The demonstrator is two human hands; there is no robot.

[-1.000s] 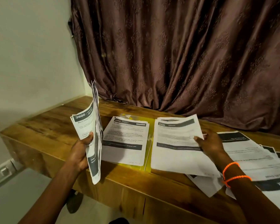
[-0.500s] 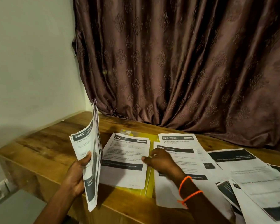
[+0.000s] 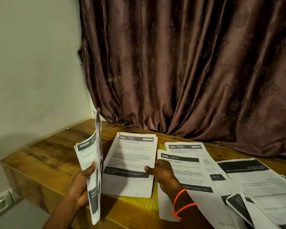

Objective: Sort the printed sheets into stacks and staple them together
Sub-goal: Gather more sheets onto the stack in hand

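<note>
My left hand (image 3: 82, 184) grips an upright bundle of printed sheets (image 3: 93, 162), its front page headed 3800. My right hand (image 3: 162, 174), with orange bands on the wrist, pinches the right edge of the sheets headed 2652 (image 3: 130, 162), which lie on a yellow folder (image 3: 139, 199). To the right lie a sheet headed 3406 (image 3: 186, 172) and one headed 3565 (image 3: 185, 147) partly under it. More printed sheets (image 3: 254, 182) spread loosely at the far right. No stapler is in view.
The wooden table (image 3: 48, 154) stands in a corner, with a pale wall to the left and a brown curtain (image 3: 188, 71) behind. A wall socket (image 3: 0, 204) sits low at the left. The table's left part bears nothing but wood.
My right hand left the 3406 sheet lying on the table, moved left and took hold of the right edge of the 2652 sheets. The left hand keeps its bundle upright.
</note>
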